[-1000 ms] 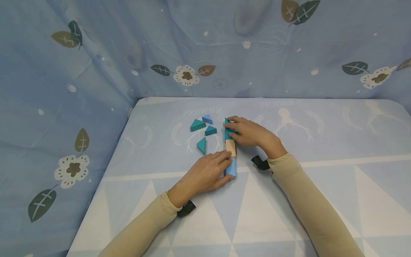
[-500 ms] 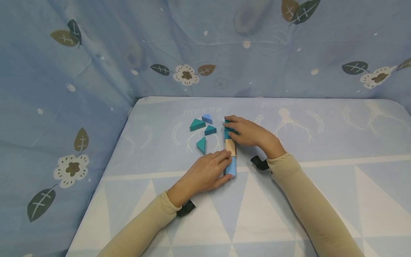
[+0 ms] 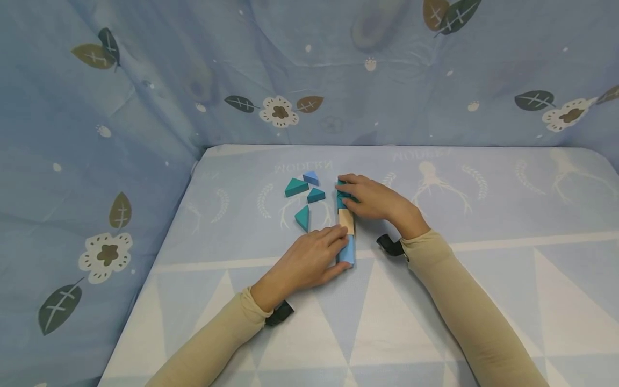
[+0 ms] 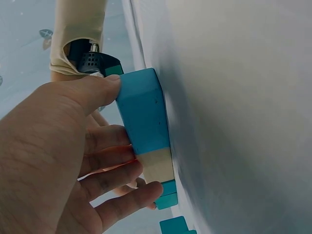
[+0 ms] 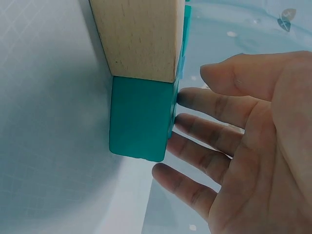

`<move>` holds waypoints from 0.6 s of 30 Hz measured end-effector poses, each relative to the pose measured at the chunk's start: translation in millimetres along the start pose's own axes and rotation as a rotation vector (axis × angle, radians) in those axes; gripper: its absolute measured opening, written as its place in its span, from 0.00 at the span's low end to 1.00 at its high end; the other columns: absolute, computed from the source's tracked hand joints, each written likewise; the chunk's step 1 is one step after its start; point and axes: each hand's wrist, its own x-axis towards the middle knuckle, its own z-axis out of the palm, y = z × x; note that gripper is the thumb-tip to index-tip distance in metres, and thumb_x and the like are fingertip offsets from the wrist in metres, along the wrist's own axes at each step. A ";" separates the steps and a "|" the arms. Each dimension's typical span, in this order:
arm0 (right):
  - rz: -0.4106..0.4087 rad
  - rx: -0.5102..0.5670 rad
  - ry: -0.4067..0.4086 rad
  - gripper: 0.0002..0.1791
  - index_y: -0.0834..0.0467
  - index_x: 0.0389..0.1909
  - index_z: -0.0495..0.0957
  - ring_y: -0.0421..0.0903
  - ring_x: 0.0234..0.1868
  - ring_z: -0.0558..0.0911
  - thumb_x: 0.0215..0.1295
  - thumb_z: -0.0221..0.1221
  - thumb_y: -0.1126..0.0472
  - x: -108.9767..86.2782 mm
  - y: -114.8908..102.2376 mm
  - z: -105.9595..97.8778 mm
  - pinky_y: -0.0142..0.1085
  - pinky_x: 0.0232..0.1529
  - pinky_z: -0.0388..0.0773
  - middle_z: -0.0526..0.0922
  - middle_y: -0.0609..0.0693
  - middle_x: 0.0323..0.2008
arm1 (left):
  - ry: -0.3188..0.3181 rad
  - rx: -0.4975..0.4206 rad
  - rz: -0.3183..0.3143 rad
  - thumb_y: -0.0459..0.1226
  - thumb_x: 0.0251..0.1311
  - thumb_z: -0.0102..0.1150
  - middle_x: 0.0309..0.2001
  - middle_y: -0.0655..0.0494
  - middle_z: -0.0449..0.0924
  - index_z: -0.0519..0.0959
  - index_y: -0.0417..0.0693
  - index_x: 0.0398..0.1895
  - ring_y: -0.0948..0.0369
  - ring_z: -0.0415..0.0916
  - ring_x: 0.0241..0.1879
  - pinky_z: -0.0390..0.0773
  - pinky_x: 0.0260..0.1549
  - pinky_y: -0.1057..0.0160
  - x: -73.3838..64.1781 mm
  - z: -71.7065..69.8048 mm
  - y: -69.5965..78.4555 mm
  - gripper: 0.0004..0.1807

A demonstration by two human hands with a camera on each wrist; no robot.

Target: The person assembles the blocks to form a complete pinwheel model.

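From above I see a light-blue rectangular block (image 3: 346, 250), a pale wooden oblong block (image 3: 346, 220) and half-covered teal blocks (image 3: 341, 203) lined up towards 12 o'clock; 4 teal-or-blue triangular blocks (image 3: 302, 218) lie at 10 o'clock. Left wrist: the left hand (image 4: 53, 151), uncurled, touches the light-blue block. Right wrist: the right hand (image 5: 263, 151), fingers straight, touches the teal row.

Lit softly, fairly evenly in head view; shaded faintly on the tablecloth (image 3: 512, 301) beside the right sleeve (image 3: 461, 301). Dimmer, hazier in both wrist views; darkened beside the blue block (image 4: 144, 114). Blurred on the patterned curtain (image 5: 258, 36), right wrist view.
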 end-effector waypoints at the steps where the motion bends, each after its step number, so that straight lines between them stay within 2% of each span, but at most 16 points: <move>1: 0.000 -0.002 0.000 0.27 0.64 0.70 0.65 0.60 0.74 0.59 0.74 0.52 0.58 0.1 0.2 0.2 0.54 0.72 0.59 0.59 0.61 0.73 | 0.000 -0.002 -0.001 0.54 0.65 0.58 0.58 0.53 0.75 0.79 0.43 0.56 0.57 0.73 0.62 0.77 0.56 0.62 0.1 0.0 -0.1 0.27; 13: 0.020 -0.015 0.002 0.27 0.62 0.70 0.65 0.60 0.74 0.58 0.74 0.52 0.58 -1.1 0.9 -1.1 0.55 0.72 0.60 0.57 0.60 0.74 | 0.000 -0.069 -0.021 0.55 0.66 0.57 0.57 0.53 0.76 0.81 0.44 0.53 0.58 0.74 0.59 0.77 0.55 0.61 2.7 -3.3 -3.8 0.25; 18: 0.026 -0.017 0.029 0.28 0.61 0.71 0.64 0.62 0.74 0.58 0.73 0.53 0.58 -6.6 -0.3 -2.8 0.57 0.71 0.59 0.56 0.61 0.74 | 0.015 -0.065 -0.044 0.54 0.67 0.55 0.56 0.54 0.77 0.80 0.47 0.54 0.57 0.74 0.59 0.76 0.56 0.59 5.5 -7.5 -14.6 0.24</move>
